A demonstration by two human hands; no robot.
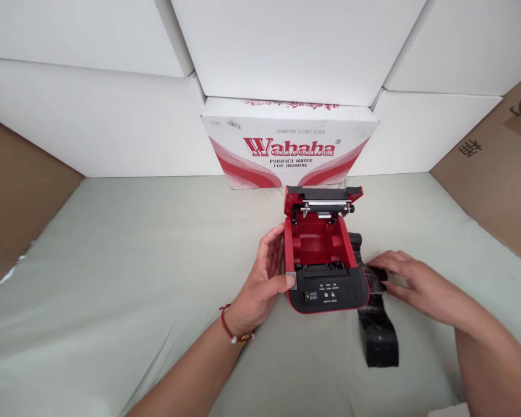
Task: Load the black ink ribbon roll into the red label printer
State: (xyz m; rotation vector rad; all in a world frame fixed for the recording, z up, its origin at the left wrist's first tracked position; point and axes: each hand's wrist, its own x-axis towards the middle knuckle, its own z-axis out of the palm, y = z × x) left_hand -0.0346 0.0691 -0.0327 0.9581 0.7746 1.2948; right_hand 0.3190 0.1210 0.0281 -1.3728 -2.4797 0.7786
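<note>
A small red and black label printer (pixel 321 292) lies on the cloth with its lid (pixel 323 200) raised, showing a red inner compartment (pixel 315 243) with no roll in it. My left hand (pixel 267 272) grips the printer's left side, its thumb on the grey button at the front left corner. Along the printer's right side a wavy, shiny black strap-like strip (pixel 378 336) trails toward me. My right hand (pixel 410 281) has thumb and fingers closed around part of this strip, close to the printer. The strip's far part is partly hidden behind the printer.
A pale green cloth (pixel 134 260) covers the surface. Behind the printer stands a white and red water carton (pixel 290 147), with white boxes (pixel 134 121) stacked around it. Brown cardboard (pixel 495 156) borders both sides. A white corner (pixel 454 410) shows at the bottom right.
</note>
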